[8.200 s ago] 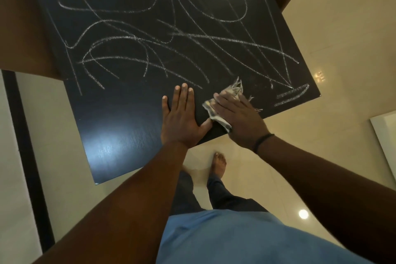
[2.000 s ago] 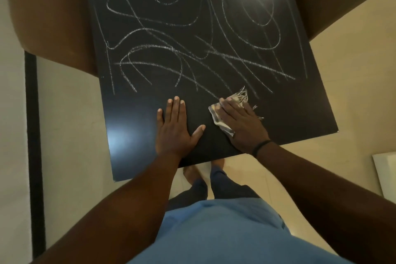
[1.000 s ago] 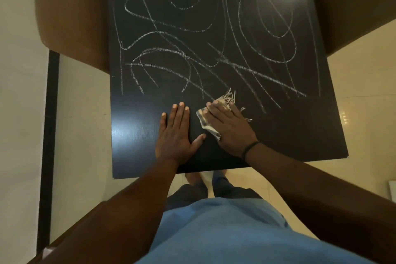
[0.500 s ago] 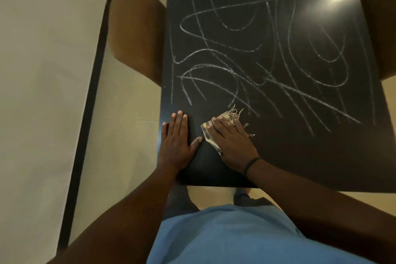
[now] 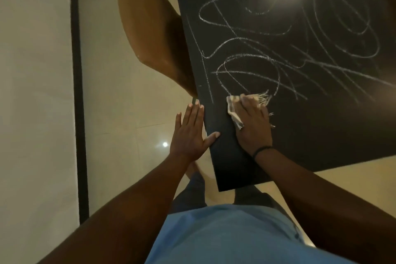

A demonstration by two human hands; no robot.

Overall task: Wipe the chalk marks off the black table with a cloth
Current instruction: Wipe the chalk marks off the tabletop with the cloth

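Head view: right hand flat, fingers extended, pressing cloth onto black table at lowest chalk marks (pressure for wiping, likely). Left hand open, spread at table's left edge, apparently bracing.

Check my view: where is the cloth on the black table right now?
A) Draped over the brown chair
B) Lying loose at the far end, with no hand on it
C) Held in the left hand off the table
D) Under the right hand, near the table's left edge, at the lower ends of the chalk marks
D: the right hand presses the cloth flat on the black table, just below the nearest chalk marks.
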